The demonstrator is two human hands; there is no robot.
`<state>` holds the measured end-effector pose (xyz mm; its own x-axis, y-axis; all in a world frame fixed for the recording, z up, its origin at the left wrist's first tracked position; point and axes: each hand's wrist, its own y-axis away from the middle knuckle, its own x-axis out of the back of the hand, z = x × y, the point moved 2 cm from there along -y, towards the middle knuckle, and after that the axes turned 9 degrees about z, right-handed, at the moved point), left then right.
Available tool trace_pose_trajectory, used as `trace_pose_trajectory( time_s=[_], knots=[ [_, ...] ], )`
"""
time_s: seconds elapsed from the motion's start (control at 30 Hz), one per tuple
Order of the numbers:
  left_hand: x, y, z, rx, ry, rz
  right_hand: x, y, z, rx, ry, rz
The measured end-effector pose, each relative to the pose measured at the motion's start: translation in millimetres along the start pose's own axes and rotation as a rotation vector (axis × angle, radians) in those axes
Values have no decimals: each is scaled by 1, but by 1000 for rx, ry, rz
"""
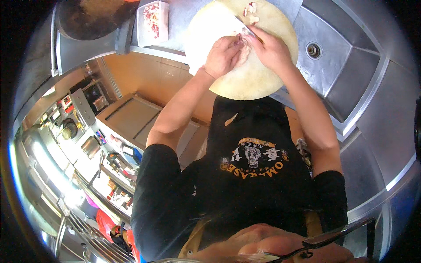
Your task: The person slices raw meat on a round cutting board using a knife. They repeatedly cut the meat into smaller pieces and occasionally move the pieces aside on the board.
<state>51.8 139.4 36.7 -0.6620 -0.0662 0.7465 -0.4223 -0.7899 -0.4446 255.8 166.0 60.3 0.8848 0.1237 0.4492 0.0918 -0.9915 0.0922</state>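
Note:
Over a round, pale yellow cutting board (241,87), both my hands are close together. My left hand (222,57) has its fingers curled onto a pale, pinkish piece of raw meat (244,53) and presses it to the board. My right hand (272,49) is closed round the handle of a knife (243,25), whose blade points away to the far left. Glare washes out much of the blade and the board's left part. The blade's near end is beside my left fingertips. A few small red and white meat scraps (251,9) lie at the board's far edge.
To the left stands a white plastic tub (152,38) with red and white pieces in it. Farther left is a large dark round pan (87,22). A steel sink (326,65) with a drain adjoins the board on the right. Shelves with kitchenware (105,162) are at lower left.

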Motion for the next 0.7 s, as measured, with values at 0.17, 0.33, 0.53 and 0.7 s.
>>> trace_pose_trajectory(
  time_s=[0.17, 0.33, 0.53, 0.7],
  knots=[
    [-14, 2, -5, 50, 15, 12, 65, 109, 1, -103, 216, -160],
    [-16, 2, -8, 39, 33, 29, 78, 150, -7, -151, 283, -137],
    [-19, -2, -13, 87, 46, 43, 34, 80, -10, -212, 218, -187],
    [-17, 6, -8, 135, 18, 11, 49, 112, -5, -183, 233, -180]
  ],
)
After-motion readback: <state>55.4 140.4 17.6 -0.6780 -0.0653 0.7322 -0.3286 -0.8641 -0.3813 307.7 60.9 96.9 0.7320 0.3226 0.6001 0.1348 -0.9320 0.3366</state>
